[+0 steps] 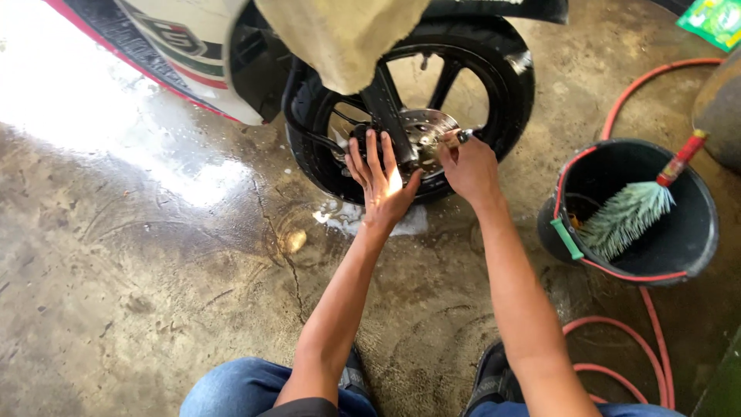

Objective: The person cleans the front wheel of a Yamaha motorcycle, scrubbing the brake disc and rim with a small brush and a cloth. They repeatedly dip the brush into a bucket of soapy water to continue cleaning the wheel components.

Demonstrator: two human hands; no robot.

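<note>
Over on the left, the wet concrete floor (139, 255) glares with a sheet of water, and the white side panel (193, 46) of a motorbike leans in from the top edge. Moving in, the front wheel (494, 69) stands upright on the floor, black tyre, black spokes, a silver brake disc (429, 127) at the hub, a beige cloth (340, 35) draped over the top. A patch of white suds (347, 218) sits on the floor under the tyre.

Now the hands. The left hand (380, 181) is spread flat, fingers (373, 150) released and fanned against the spokes, palm facing the wheel, bracing rather than gripping anything. Just beside it, the right hand (469, 166) is clenched on a small dark tool (461, 136), its tip touching the disc's rim.

My read: this is the scrubbing stage at the hub, detail work on the disc. The next move calls for a steady wheel and short strokes around the disc.

Further right, 1 black bucket (698, 232) holds a green-bristled brush (627, 216), and a red hose (644, 81) loops around it.
</note>
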